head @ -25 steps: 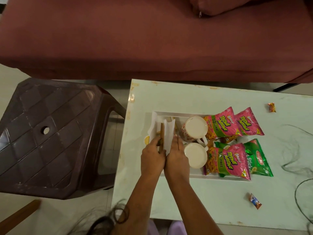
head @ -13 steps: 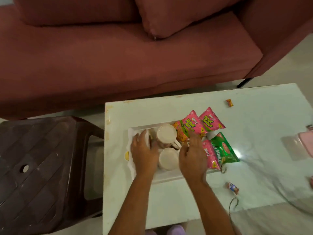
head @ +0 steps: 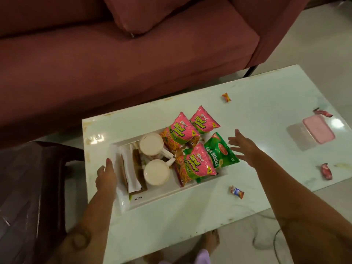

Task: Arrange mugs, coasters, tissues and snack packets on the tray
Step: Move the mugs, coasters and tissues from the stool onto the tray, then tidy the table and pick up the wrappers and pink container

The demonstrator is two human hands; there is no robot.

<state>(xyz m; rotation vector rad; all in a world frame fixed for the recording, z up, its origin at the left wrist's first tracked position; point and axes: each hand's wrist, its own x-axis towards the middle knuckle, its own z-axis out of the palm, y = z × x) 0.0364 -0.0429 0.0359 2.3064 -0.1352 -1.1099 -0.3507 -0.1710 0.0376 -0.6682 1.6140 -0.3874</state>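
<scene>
Nearest on the white table there's a little blue-and-red sweet, just off the near right corner of the white tray. The left hand sits at the tray's left rim with the thumb laid along the edge. The other fingers are hidden, so I honestly can't tell if it's gripping.

In the tray, going left to right, there are folded tissues with brown coasters tucked between them. Next come the near mug and the far mug, handles pointing right. The near pink packet reads "Bingo! Tedhe Medhe" and "50% FREE". The green packet beside it says "Sticks" and hangs over the right rim.

The right hand is just right of that one, fingers spread loose, holding nothing. Further back are two more Tedhe Medhe packets, then an orange sweet. There's a pink box far right and a maroon sofa behind.
</scene>
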